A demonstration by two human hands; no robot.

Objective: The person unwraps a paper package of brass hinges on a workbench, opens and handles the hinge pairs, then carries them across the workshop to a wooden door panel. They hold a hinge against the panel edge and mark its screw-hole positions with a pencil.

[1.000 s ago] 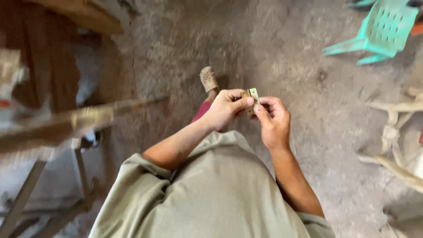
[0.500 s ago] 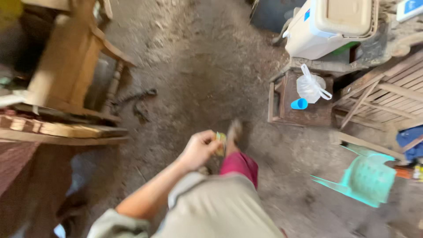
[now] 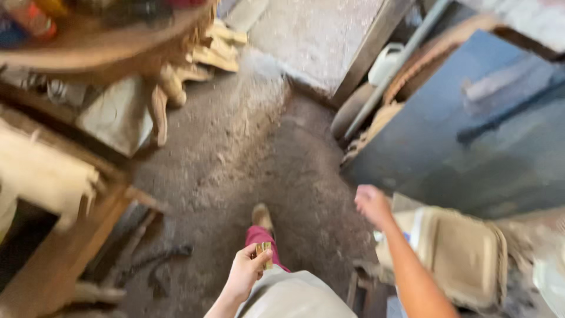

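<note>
Two hands show, both the person's own. The left hand (image 3: 246, 272) pinches one small yellowish metal piece (image 3: 264, 254) between thumb and fingertips, held just in front of the person's grey shirt (image 3: 294, 297) and above the dark red trouser leg (image 3: 262, 238). One shoe (image 3: 261, 215) shows at the end of that leg, planted on the dirt floor (image 3: 247, 147).

The right hand (image 3: 372, 203) is well to the right of the metal piece and higher in the frame. It is blurred; the fingers look curled in loosely, and nothing can be seen in it, though I cannot tell for sure.

Below the right hand, and to the right of the metal piece, stands one pale cooler box (image 3: 465, 253) with its lid shut, so its contents are hidden. Beyond it, further right, leans one large dark blue panel (image 3: 471, 141), with one long grey pipe (image 3: 394, 76) slanting up beside it and one pale plastic jug (image 3: 385, 62) near the pipe; what the jug holds cannot be seen.

To the left of the metal piece runs a wooden bench (image 3: 65, 235). Far above it on the floor lies a pile of pale wood offcuts (image 3: 200, 53), too blurred to count.
</note>
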